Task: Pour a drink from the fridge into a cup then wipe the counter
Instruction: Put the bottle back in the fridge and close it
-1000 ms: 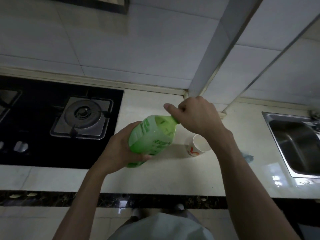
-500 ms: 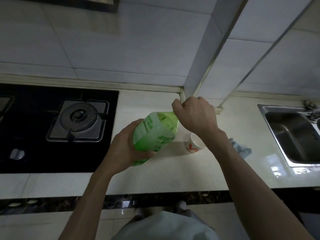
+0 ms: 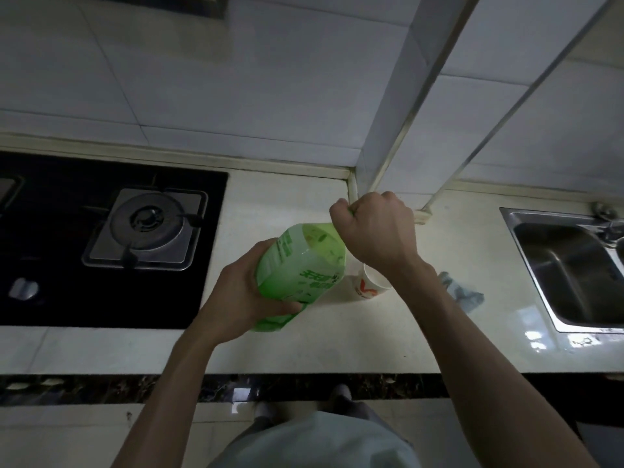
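Left hand (image 3: 243,298) wraps the green drink bottle (image 3: 304,268), tilted over the worktop (image 3: 337,346). Right hand (image 3: 374,228) is fisted over its neck, cap hidden. Paper cup (image 3: 371,287) is just beside it, under my wrist. Risk: squeezing spurts drink once uncapped; wrist clips cup.

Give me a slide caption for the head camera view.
Left hand holds a tilted green bottle, right hand grips its top, paper cup beside it.

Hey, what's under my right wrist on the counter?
A white paper cup with a red mark stands there, beside the green bottle. The right hand and wrist cover much of its mouth, so its contents cannot be seen.
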Demonstrator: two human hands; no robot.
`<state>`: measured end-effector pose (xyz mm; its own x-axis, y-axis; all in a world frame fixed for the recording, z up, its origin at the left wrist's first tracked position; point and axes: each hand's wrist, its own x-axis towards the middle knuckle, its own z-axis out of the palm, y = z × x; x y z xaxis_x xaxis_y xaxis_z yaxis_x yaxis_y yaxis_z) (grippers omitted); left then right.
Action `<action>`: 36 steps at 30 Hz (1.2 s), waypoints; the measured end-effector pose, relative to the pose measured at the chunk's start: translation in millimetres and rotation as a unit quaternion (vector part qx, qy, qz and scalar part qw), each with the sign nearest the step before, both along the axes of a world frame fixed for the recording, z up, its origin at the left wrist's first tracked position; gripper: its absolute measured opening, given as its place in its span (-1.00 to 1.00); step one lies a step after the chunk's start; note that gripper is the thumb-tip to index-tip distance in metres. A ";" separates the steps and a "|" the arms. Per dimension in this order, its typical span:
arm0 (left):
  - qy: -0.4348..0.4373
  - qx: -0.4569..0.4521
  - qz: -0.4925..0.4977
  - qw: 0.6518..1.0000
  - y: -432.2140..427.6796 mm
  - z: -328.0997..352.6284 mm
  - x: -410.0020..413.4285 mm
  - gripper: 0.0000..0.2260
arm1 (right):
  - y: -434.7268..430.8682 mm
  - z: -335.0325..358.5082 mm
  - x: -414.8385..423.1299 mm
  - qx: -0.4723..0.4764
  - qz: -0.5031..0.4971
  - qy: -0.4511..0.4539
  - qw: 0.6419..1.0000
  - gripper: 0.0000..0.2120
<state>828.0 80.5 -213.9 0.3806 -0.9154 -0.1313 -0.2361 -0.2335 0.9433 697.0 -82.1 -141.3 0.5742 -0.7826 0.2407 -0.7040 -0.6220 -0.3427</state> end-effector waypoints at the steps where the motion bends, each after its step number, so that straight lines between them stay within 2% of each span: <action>1: -0.009 -0.006 0.017 1.000 1.3 -3.3 -5.1 -0.24 | -0.5 -2.6 0.3 0.005 -0.002 0.000 1.000 -0.51; 5: -0.055 -0.012 0.079 0.995 3.7 -4.0 -28.6 -0.25 | -4.5 -14.5 -1.0 0.024 -0.008 -0.010 1.000 -0.48; 9: -0.124 -0.004 0.142 0.982 -1.6 4.9 -46.0 -0.23 | -12.5 -14.1 -8.9 0.089 0.039 -0.108 0.989 -0.40; 11: -0.128 -0.010 0.187 0.974 -2.7 8.1 -53.5 -0.26 | -16.3 -13.5 -13.1 0.207 0.077 -0.212 0.952 -0.42; 13: -0.115 -0.010 0.243 0.963 1.5 14.3 -64.5 -0.25 | -15.6 -15.2 -16.9 0.305 0.122 -0.263 0.907 -0.52; 16: -0.070 -0.009 0.325 0.943 10.9 25.8 -82.0 -0.24 | -11.7 -25.5 -16.5 0.359 0.222 -0.246 0.872 -0.71; 18: -0.045 -0.015 0.374 0.926 19.5 30.4 -91.9 -0.22 | -4.5 -30.3 -13.4 0.411 0.275 -0.240 0.835 -0.78; 20: -0.041 -0.015 0.417 0.908 32.7 34.9 -101.0 -0.21 | 9.8 -31.8 -9.4 0.456 0.321 -0.234 0.797 -0.80; 23: -0.038 -0.014 0.477 0.878 58.1 39.8 -114.0 -0.21 | 39.0 -30.5 -5.3 0.486 0.369 -0.215 0.762 -0.77; 30: -0.049 -0.031 0.553 0.831 128.7 56.6 -130.2 -0.21 | 106.3 -17.7 5.4 0.504 0.451 -0.184 0.714 -0.78; 36: -0.052 -0.056 0.605 0.793 209.9 56.7 -126.4 -0.17 | 172.8 -7.3 22.4 0.475 0.515 -0.126 0.702 -0.76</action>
<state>701.5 290.4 -157.2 0.9922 0.1234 0.0158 0.0176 -0.2647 0.9642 719.4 90.7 -148.6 0.9862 0.1406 0.0870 0.1096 -0.1618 -0.9807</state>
